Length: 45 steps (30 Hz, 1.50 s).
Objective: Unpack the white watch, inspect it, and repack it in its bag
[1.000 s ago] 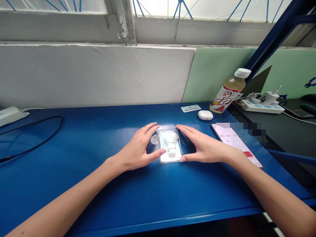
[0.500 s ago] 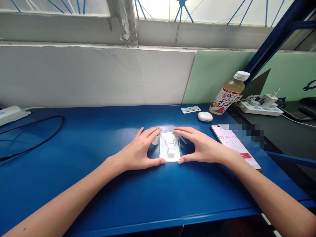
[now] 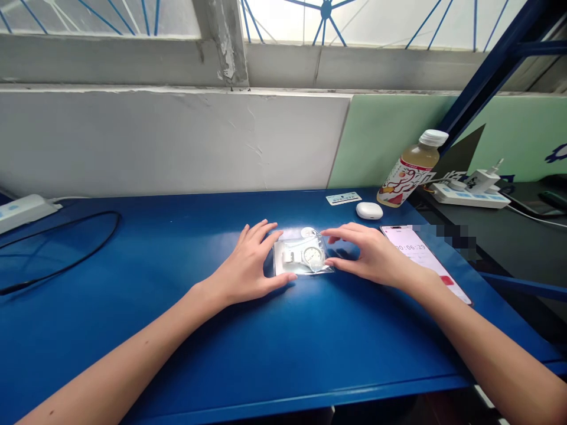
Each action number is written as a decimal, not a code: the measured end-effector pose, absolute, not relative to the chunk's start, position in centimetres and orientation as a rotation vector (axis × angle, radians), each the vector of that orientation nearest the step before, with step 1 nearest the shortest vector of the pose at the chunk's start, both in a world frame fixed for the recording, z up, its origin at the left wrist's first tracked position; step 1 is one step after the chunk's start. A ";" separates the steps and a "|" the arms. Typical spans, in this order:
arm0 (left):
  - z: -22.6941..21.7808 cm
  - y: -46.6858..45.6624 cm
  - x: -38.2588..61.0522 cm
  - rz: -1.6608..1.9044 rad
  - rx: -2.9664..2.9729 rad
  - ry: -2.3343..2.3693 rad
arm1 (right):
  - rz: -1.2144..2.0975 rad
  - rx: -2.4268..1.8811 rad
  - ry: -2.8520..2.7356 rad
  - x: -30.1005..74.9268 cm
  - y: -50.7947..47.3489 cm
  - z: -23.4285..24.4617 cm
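A pale wristwatch (image 3: 313,257) with a white strap lies in a clear plastic bag (image 3: 278,267), its dial toward the right. At the bag's upper edge is a small round white tag (image 3: 309,232). My left hand (image 3: 251,264) is open around the bag's left end, fingers spread, thumb along the lower edge. At the right end, my right hand (image 3: 370,254) has its thumb on the bag and its forefinger at the upper corner by the tag, so the end sits between them.
On the blue table (image 3: 248,354), a phone (image 3: 420,254) showing a timer lies beside my right forearm. Behind are a white earbud case (image 3: 369,211), a printed card (image 3: 344,199) and a drink bottle (image 3: 410,171). A black cable (image 3: 88,254) loops at left; a power strip (image 3: 469,195) is at right.
The bagged watch has turned from upright to sideways, its dial swinging from the far end to the right. My right thumb has moved up onto the bag; the left fingers have spread.
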<state>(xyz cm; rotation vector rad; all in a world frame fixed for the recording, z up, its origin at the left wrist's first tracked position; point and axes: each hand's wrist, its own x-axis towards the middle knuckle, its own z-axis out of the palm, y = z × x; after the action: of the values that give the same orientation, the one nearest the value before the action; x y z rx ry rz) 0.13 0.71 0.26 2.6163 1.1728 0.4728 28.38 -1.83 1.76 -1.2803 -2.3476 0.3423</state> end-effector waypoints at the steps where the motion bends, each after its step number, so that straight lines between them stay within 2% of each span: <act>1: 0.2 0.7 0.1 0.444 2.629 1.145 | 0.326 -1.264 -2.367 28.5 -1.8 1.7; 14: -0.1 0.7 -0.1 0.333 2.574 1.232 | 0.489 -1.350 -2.436 28.6 -1.9 1.4; 25: -0.5 0.8 -0.3 0.308 2.662 1.227 | 0.412 -1.371 -2.526 29.1 -1.8 1.2; 33: 0.1 0.9 -0.1 0.372 2.572 1.216 | 0.311 -1.148 -2.380 27.9 -1.6 1.0; 40: 0.7 0.5 0.2 0.842 2.499 1.110 | 0.813 -1.190 -1.860 26.8 -2.1 2.1; 45: 0.0 0.5 0.2 0.886 2.415 1.094 | 1.232 -1.201 -1.670 26.9 -1.7 1.9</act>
<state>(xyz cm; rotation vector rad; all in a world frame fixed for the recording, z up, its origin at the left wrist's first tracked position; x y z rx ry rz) 0.19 0.48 0.02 2.4154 1.0940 0.8862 26.95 -1.71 1.85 -1.2005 -1.6703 1.2317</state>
